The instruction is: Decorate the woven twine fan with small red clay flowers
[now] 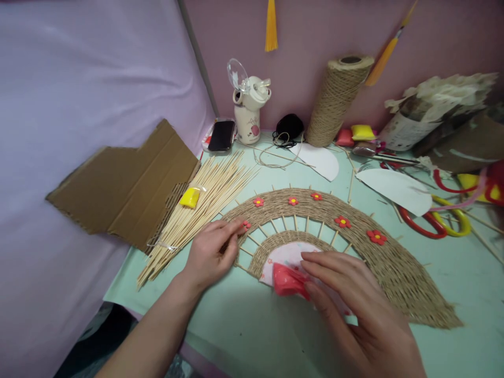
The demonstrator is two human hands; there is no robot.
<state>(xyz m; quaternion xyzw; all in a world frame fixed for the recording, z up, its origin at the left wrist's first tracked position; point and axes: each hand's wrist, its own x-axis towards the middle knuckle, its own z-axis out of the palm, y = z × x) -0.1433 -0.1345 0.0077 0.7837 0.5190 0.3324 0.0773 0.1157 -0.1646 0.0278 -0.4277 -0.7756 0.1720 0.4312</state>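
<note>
A fan-shaped woven twine piece (271, 207) on thin sticks lies on the table, with several red clay flowers (342, 222) with yellow centres along its outer band. My left hand (212, 252) is closed at the band's left end, its index fingertip touching small red petals (246, 225) that show no yellow centre. Over the fan's lower middle, my right hand (354, 299) has thumb and fingers closed on the edge of a packet of red clay (287, 280). Beneath the packet is a pale floral patch (293, 253) inside the smaller woven arc.
Left of the fan are loose thin sticks (212, 184), a yellow clay packet (190, 197) and folded cardboard (134, 184). Behind stand a white bottle (249, 118) and a twine spool (334, 102). Scissors (429, 226) and white paper pieces (394, 190) lie right.
</note>
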